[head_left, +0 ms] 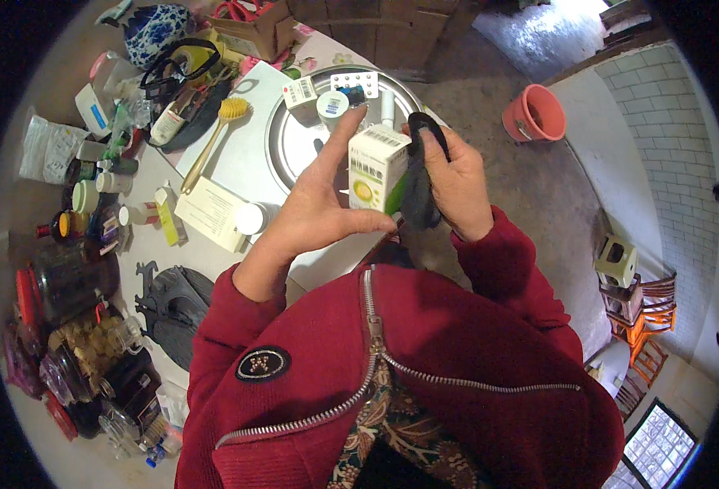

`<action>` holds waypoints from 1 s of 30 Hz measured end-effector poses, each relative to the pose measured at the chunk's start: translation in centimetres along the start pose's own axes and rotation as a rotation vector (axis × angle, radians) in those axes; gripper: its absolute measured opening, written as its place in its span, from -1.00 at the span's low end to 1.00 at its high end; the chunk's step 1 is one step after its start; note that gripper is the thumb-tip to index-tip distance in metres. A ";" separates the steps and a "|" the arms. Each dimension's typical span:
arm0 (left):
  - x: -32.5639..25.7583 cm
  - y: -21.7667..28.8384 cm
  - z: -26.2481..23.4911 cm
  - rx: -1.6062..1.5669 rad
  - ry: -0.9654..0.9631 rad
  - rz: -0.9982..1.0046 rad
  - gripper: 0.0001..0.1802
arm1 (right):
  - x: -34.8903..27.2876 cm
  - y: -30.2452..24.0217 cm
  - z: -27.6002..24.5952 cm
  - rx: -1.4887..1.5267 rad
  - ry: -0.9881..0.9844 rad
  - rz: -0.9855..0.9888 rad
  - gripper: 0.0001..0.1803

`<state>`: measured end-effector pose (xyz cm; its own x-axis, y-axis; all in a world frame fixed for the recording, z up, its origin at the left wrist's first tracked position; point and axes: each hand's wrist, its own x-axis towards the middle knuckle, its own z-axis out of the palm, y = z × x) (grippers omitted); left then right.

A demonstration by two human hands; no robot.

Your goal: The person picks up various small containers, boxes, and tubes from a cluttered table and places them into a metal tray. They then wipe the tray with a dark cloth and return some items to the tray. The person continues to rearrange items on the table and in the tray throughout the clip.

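Observation:
A white medicine box [368, 175] with green and yellow print is upright in front of me. My left hand [315, 200] curves around its left side, thumb and index finger spread wide; the thumb tip is by the box's lower edge. My right hand [457, 183] is closed on a black cloth [421, 191], which hangs against the box's right side. Whether the right fingers also grip the box is hidden. Beyond the box is a round metal tray [276, 134] with a white-lidded jar [332, 106], a small carton [299, 94] and a blister pack [355, 84].
Near my left wrist are a white-capped bottle [253, 218] and a flat carton [209, 213]. A yellow brush [217, 143] lies on the table beside a black rack [176, 310]. Bottles and jars crowd the left. A pink bucket [534, 114] stands on the floor at right.

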<state>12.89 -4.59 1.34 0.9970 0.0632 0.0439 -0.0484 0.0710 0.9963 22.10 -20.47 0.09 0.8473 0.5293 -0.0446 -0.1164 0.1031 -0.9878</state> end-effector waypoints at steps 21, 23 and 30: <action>-0.4 0.0 0.5 0.186 -0.024 -0.012 0.10 | -0.2 -3.1 2.6 -0.758 -0.316 -0.609 -0.46; -0.6 -0.2 0.5 0.301 -0.092 -0.020 -0.02 | 0.3 -2.4 2.6 -0.800 -0.149 -0.698 -0.63; -2.0 -0.9 0.1 0.182 -0.172 -0.002 -0.01 | 1.9 -1.7 1.4 -0.571 0.092 -0.399 -0.76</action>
<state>10.94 -4.83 0.41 0.9933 -0.1087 0.0387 -0.0507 -0.1100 0.9926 23.15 -18.44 1.92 0.8122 0.4669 0.3498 0.4813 -0.1974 -0.8540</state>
